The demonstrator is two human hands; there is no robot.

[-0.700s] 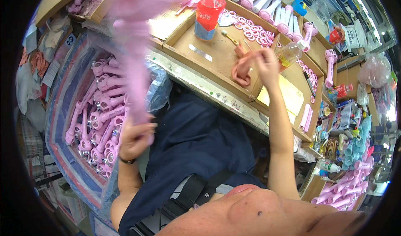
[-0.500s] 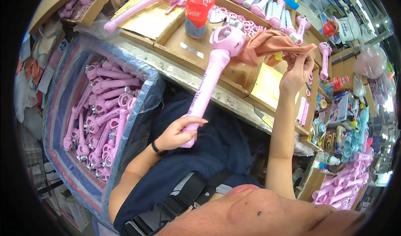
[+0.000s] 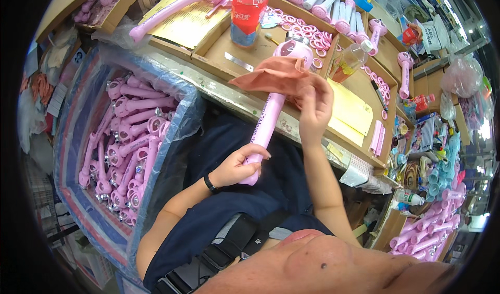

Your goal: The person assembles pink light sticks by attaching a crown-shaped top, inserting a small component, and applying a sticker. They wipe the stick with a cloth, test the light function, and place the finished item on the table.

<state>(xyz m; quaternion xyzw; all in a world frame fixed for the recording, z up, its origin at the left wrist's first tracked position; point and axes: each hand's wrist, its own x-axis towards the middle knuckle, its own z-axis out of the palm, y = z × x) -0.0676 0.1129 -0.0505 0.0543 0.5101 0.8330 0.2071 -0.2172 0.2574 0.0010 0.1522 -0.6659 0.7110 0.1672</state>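
Gripping the lower handle of a pink wand [image 3: 270,118], the left hand [image 3: 237,165] has its fingers wrapped shut around it above the lap, a black band on the wrist. The wand slants up and right, its round head [image 3: 295,49] reaching over the front edge of a cardboard tray [image 3: 219,46]. The right hand [image 3: 312,106] has its fingers pinched together on an orange cloth [image 3: 273,75], which drapes over the wand's upper shaft just below the head and hides that part. Behind the head, in the tray, stands a red bottle [image 3: 247,10] with a white label band; a flat metal strip [image 3: 238,61] lies near it on the tray floor, and pink rings [image 3: 307,31] are scattered further back. Another pink wand [image 3: 174,7] lies across yellow printed sheets [image 3: 182,26] in the tray to the left. A clear plastic bottle [image 3: 350,59] with amber liquid leans just right of the wand's head. More yellow paper [image 3: 350,111] lies to the right of the right hand. At the left, a plastic-lined bin [image 3: 179,138] holds many pink wands [image 3: 133,138]. At far right, pink [image 3: 422,236] and light blue wands [image 3: 442,164] are piled, and a white plastic bag [image 3: 463,75] sits near the top.
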